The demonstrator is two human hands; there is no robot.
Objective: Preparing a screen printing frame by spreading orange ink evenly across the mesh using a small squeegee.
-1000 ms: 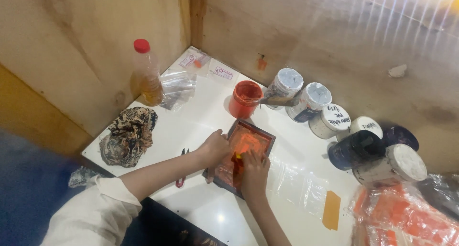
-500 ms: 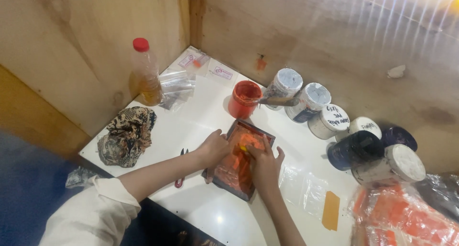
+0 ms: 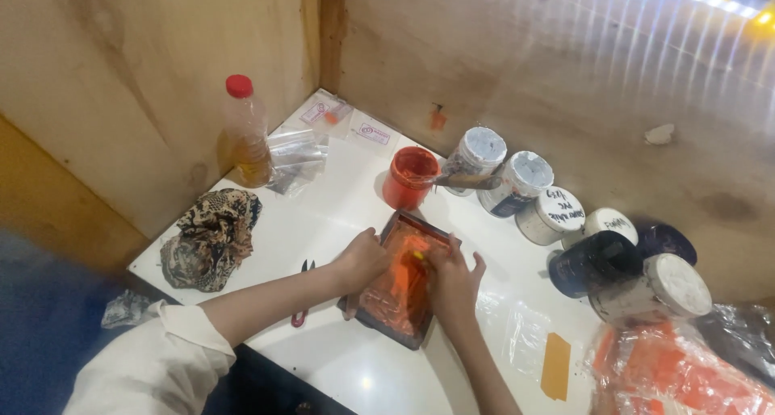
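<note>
While the small framed tray (image 3: pixel 400 290) of orange paste sits at centre frame on the white desk (image 3: pixel 339 197), the left hand (image 3: pixel 361 260) grips its left edge; the right hand (image 3: pixel 452 282) pinches a small yellow-tipped tool (image 3: pixel 419 257) over the paste. Spreading step, judged underway; open orange pot (image 3: pixel 410 177) just above.

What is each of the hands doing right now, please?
Left hand: closed on the left edge of the orange-stained framed screen, steadying it.
Right hand: closed on a small yellow-tipped tool, pressed onto the screen.
</note>
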